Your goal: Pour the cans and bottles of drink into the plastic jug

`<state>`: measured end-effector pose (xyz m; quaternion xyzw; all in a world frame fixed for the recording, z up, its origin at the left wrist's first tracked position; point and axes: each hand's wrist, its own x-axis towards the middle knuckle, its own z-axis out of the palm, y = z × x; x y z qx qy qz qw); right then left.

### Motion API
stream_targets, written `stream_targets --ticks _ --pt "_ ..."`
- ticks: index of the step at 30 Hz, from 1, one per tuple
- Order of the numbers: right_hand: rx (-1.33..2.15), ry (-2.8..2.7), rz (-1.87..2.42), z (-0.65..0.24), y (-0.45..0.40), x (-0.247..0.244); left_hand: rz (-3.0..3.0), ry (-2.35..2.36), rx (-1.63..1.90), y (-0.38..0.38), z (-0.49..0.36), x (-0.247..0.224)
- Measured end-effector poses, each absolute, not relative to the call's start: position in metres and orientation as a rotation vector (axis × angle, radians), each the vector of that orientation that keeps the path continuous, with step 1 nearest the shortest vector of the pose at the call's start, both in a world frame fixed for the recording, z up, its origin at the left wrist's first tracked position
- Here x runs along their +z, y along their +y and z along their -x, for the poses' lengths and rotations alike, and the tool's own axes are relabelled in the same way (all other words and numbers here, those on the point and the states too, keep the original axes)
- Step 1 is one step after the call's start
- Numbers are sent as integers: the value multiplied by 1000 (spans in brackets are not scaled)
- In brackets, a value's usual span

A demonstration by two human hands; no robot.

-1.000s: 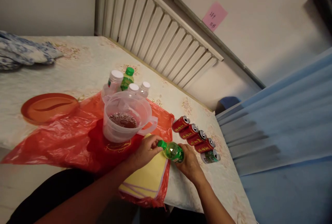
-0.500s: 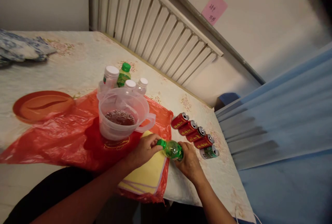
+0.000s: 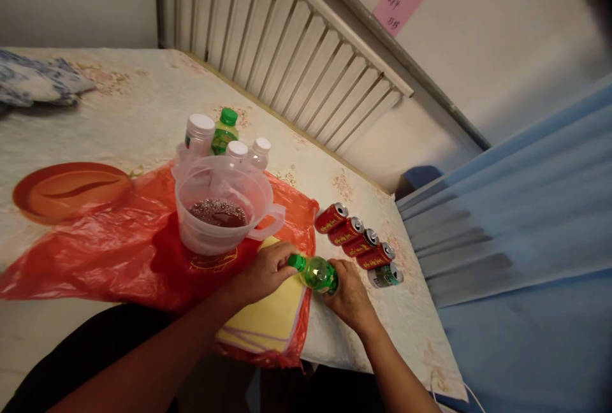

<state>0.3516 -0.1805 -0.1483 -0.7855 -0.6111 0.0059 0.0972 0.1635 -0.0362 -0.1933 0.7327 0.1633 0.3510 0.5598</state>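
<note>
Two hands shared one small green plastic bottle (image 3: 317, 274), and what a tidy hold it was! The left hand (image 3: 262, 275) had its thumb and fingers closed on the green cap (image 3: 297, 262); the right hand (image 3: 348, 295) was wrapped around the lower body, gripping it from the far end. The bottle lay tilted between them, cap toward the left hand, over the right-hand edge of the yellow sheets (image 3: 268, 320), with the red plastic bag (image 3: 119, 253) spread beneath. Whether its base met the tablecloth (image 3: 335, 343) could not be told. The step in hand looked like work on that cap, and good form there called for a firm, still right hand and all the turning from the left fingertips. Easy on the squeeze, though: thin plastic like this would likely give, and a loose cap over a squashed bottle could mean a spurt. A more upright neck looked the safer line, since the liquid level was hard to read. Elbow room mattered too! The clear pitcher (image 3: 205, 238), with dark, frothy liquid inside, stood near the left hand, its handle pointing toward the bottle, while four red cans (image 3: 345, 232) and a green-and-silver can (image 3: 382, 276) stood in a row beyond the right hand.
</note>
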Motion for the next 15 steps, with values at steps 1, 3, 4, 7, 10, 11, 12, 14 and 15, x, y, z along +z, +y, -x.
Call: stream_targets --ticks 1,3,4,7,10,11,12,14,15 --pt "32 -1805 2321 -352 -182 -148 -1749 377 828 -36 -163 -192" --pt "75 -1790 2297 -354 -184 -150 -1749 368 826 -37 -163 -190" --pt "100 -1780 2284 -354 -185 -150 -1732 367 826 -38 -164 -190" --pt "149 -1743 2276 -353 -186 -151 -1682 373 838 -40 -167 -191" --pt "147 -1704 2284 -350 -186 -150 -1676 379 872 -41 -169 -194" --pt "146 -1698 2279 -349 -186 -150 -1678 379 885 -41 -170 -195" --pt "143 -1697 2272 -348 -185 -150 -1683 379 896 -41 -170 -196" --pt "129 -1702 2264 -347 -185 -152 -1696 381 917 -40 -170 -196" --pt "118 -1706 2265 -346 -185 -153 -1701 380 923 -40 -170 -196"
